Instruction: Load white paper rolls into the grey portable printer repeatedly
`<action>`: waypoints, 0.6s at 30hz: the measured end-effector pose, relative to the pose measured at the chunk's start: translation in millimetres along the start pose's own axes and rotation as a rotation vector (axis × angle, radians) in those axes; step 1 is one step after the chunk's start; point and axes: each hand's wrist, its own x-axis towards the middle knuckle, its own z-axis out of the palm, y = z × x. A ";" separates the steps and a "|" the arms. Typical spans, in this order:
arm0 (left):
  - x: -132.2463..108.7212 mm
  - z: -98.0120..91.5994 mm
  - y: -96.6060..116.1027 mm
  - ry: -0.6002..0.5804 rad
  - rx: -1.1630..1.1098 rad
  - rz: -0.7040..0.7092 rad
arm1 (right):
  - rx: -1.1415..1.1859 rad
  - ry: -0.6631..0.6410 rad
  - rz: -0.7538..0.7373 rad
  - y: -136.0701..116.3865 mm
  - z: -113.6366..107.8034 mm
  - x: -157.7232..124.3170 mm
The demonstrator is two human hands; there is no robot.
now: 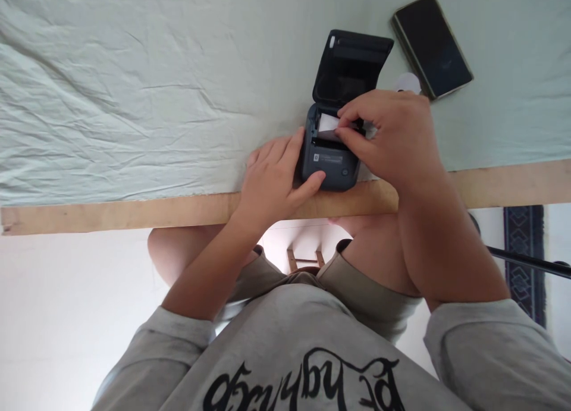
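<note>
A small dark portable label printer (330, 172) lies near the front edge of the table with its lid (352, 66) swung up and back. Inside its bay sits a white paper roll (329, 124). My right hand (395, 134) reaches in from the right, thumb and forefinger pinched on the roll's right part. The fingertips cover some of the bay. Against the printer's left side rests my left hand (279, 176), its thumb on the front left corner and its fingers along the side, holding the body.
A dark-screened phone (432, 48) lies at the back right. Partly hidden behind my right hand is a round white object (408, 82). A pale green cloth (178, 90) covers the table, and a bare wooden edge (120, 215) runs along its front.
</note>
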 end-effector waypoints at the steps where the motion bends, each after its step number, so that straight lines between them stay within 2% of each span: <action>1: -0.2 -0.2 0.2 -0.003 -0.001 -0.001 | 0.009 -0.003 -0.014 -0.3 -0.9 -1.6; 7: 1.1 -3.9 0.6 -0.010 -0.042 -0.014 | 0.050 0.015 -0.113 4.9 -2.8 -12.9; 13: 9.1 -8.7 0.9 0.005 -0.200 -0.029 | 0.128 0.094 -0.195 4.4 -1.4 -22.5; 18: 11.7 -4.4 3.8 0.053 -0.220 -0.056 | 0.148 -0.008 -0.223 -0.2 3.8 -28.7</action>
